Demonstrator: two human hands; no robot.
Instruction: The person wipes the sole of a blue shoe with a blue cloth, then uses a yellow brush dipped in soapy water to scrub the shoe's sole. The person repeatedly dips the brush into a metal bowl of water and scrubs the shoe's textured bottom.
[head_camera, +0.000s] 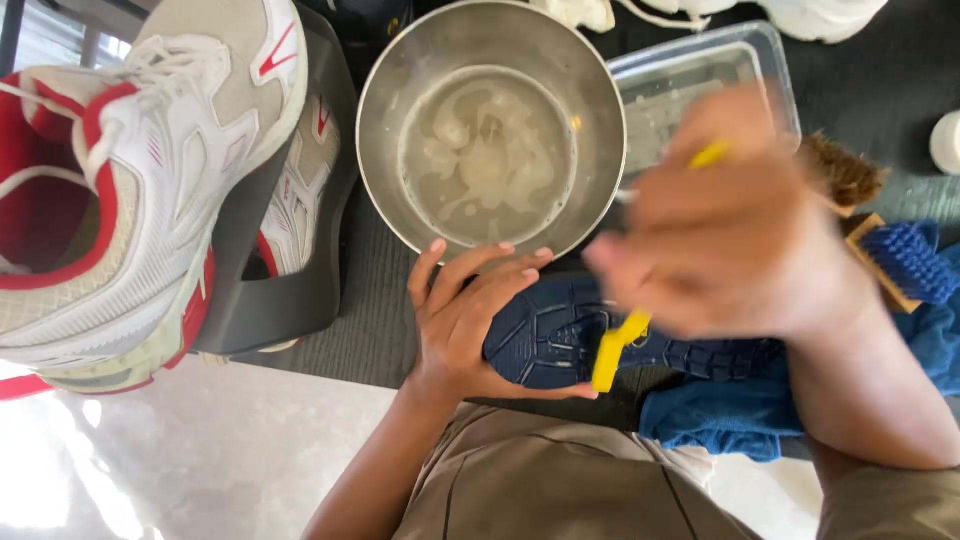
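L hand grips the shoe sole below the bowl; R hand, blurred, pinches a yellow brush on it.

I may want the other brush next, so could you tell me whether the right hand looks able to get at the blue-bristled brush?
Probably yes: the blue-bristled brush lies uncovered beside the right hand, though that hand already holds a yellow brush.

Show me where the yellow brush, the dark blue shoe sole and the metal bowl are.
yellow brush (612, 352): head view, its lower end.
dark blue shoe sole (545, 340): head view, tread near the toe.
metal bowl (385, 100): head view, inner left wall.
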